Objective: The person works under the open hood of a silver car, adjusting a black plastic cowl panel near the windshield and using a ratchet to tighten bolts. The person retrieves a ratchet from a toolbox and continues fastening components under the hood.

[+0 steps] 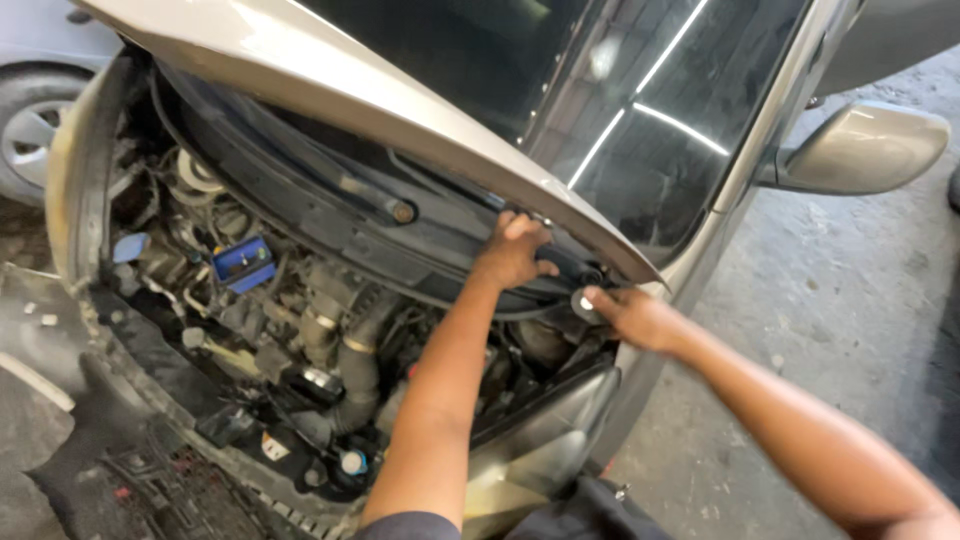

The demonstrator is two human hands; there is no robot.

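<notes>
1. The raised beige painted-metal bonnet (400,110) looks smooth with a dull sheen.
2. The dark glass windscreen (640,110) is glossy and mirrors light strips.
3. The black plastic cowl panel (330,215) looks matt and dusty.
4. The grey concrete floor (830,290) is rough and stained.

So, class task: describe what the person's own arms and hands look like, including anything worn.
Both arms are bare along the forearm. The left hand and right hand wear no gloves, rings or watch. A dark grey short sleeve edges the left upper arm.

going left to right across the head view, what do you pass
wheel of a neighbouring car → blue box in the engine bay → left hand → right hand → side mirror
</notes>
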